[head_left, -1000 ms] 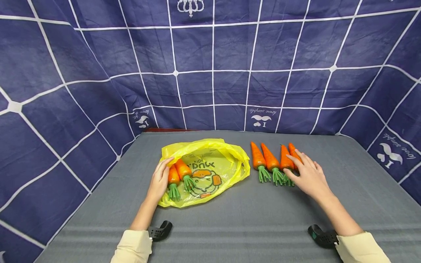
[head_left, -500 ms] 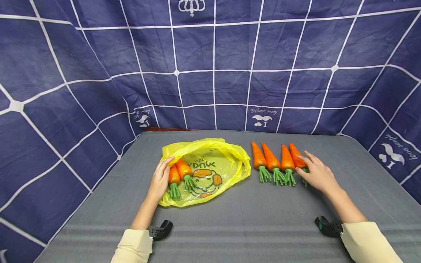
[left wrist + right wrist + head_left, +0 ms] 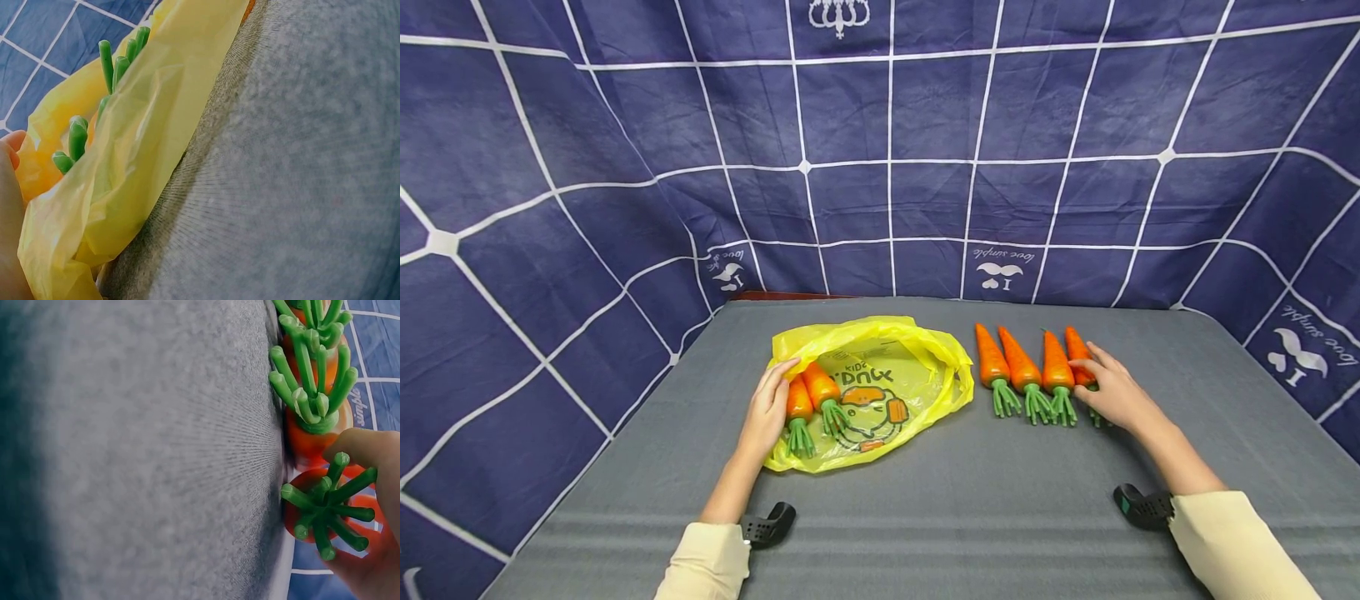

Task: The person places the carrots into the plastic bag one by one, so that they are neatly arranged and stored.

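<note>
A yellow plastic bag (image 3: 917, 425) with a printed cartoon duck lies on the table with its mouth spread wide. Two orange carrots (image 3: 822, 386) with green stems rest inside, at its left end. My left hand (image 3: 769, 408) holds the bag's left rim beside them; in the left wrist view the bag (image 3: 150, 131) hides most of the carrots. To the right, several carrots lie side by side in a row. My right hand (image 3: 1116, 396) grips the rightmost carrot (image 3: 1077, 348), thumb on its left side and fingers on its right; its green stem (image 3: 328, 509) points at the right wrist camera.
Left of the gripped one lie the other loose carrots (image 3: 1018, 358), tips toward the back. A grey cloth (image 3: 970, 508) covers the table. A blue curtain (image 3: 940, 200) with white grid lines hangs behind and along both sides.
My right hand has moved right off the neighbouring carrot and closed round the rightmost one, which has shifted slightly right. The left hand and the bag have stayed in place.
</note>
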